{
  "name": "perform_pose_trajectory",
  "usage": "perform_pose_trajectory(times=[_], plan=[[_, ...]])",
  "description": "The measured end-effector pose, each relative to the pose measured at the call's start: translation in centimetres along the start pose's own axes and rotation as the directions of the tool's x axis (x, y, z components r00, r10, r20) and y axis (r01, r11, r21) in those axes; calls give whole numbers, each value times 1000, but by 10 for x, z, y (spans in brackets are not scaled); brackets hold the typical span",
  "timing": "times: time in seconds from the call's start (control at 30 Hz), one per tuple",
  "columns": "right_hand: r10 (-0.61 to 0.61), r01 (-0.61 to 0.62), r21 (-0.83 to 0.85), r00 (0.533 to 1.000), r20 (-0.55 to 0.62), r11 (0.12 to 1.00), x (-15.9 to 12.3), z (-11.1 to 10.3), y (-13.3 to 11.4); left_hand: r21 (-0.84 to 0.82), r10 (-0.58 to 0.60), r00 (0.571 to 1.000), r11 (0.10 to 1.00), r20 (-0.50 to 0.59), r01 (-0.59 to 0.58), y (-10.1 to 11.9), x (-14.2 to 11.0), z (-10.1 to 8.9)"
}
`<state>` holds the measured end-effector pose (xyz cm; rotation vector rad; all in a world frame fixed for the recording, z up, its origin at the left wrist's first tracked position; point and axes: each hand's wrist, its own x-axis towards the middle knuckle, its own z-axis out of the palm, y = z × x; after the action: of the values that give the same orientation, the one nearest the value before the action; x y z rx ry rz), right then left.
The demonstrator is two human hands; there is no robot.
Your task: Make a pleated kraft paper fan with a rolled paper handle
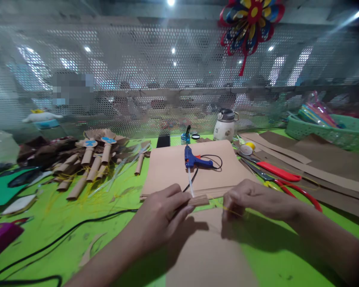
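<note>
Left hand: fingertips closed in a pinch, and they've got the small brown paper piece by its left end.
Right hand: fingers curled in tight, seemingly on a fine yellow thread; the exact grip is hard to make out.
Paper piece: up between the hands, just above the near edge of the stacked sheets, its right end free.
Loose sheet: lying flat on the green surface, right below the hands.
Glue gun: resting on the stack, out of both hands, white glue stick poking from it.
Done, by the look of it: a whole heap of rolled paper tubes over on the left, two pieces topped with blue-marked discs.
Partway: the piece in the left hand, I'd judge; it has no such disc on it.
Unworked, it seems: the flat stack, plus the broad brown sheets at the right.
Tools: red-handled scissors beside the red cutter, both lying idle.
</note>
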<state>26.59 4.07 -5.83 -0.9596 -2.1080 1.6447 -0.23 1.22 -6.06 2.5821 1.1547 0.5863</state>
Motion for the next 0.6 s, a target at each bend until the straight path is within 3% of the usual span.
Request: perform_pose_trajectory(times=[0.07,0.2,0.37,0.5,0.6], plan=[[48,-50,-21,996,-81,999,2,-5,5,-6,52,996,999,76,-52,5,-2,-3],[53,-149,-300,951,-305,942,17,0,18,-20,140,952,990,274,-140,17,-3,-8],[4,-168,-559,959,-282,812,27,19,15,-63,182,891,983,417,-172,21,-3,-10],[31,-200,-704,969,-246,681,31,29,0,-66,195,886,981,421,-185,20,-4,-9],[59,-200,-716,974,-218,669,37,31,-1,-36,184,892,982,413,-186,20,-4,-8]])
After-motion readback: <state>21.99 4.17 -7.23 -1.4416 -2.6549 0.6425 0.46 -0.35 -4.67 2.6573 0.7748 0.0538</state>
